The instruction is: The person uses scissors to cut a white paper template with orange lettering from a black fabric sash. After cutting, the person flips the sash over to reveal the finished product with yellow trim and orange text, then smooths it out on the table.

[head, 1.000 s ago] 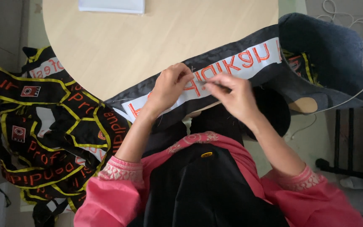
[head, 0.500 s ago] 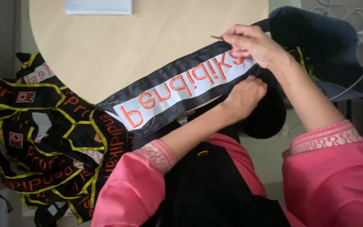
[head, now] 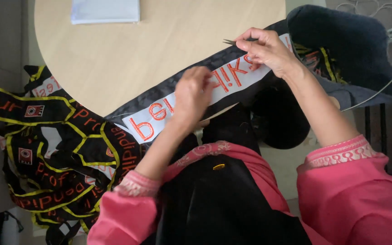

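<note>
The person wears a bright pink top with long, wide sleeves. Each cuff [head: 336, 154] has a band of lighter pink embroidery in a small woven pattern — the same trim runs along the edge of the top at the chest. Over the front hangs a black garment [head: 218, 204], plain and smooth, with one small gold pin [head: 218, 167] near its upper edge. Both hands are bare — no rings or watch show.
</note>
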